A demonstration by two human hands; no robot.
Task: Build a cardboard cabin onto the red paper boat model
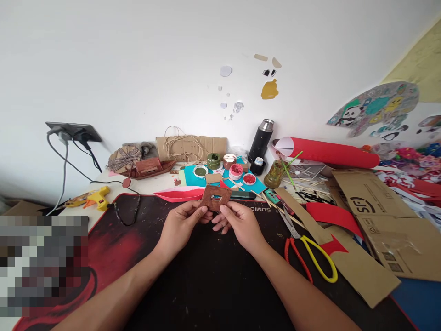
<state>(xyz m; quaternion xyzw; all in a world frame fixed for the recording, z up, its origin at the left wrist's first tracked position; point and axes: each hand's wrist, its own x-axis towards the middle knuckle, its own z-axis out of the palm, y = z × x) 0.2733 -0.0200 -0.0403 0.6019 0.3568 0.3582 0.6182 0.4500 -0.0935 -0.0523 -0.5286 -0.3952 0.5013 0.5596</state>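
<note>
Between both hands, above the dark desk mat (pixel 203 276), is a flat brown-painted cardboard piece (pixel 208 196) with a cut-out opening in its middle. My left hand (pixel 181 226) pinches its lower left corner between thumb and fingers. At the lower right corner, my right hand (pixel 241 224) grips it the same way. Behind the piece lies a red and white boat-shaped paper form (pixel 179 193). Open paint jars stand beyond it on blue card: a green one (pixel 214 161), a brown one (pixel 229 160) and a red one (pixel 236 171).
Scissors (pixel 310 253) with red and yellow handles lie at right beside cardboard strips (pixel 365 271). A yellow glue gun (pixel 98 198) and a brown model boat (pixel 148 169) are at left. A black flask (pixel 261 140) and a murky brush jar (pixel 274 174) stand at the back.
</note>
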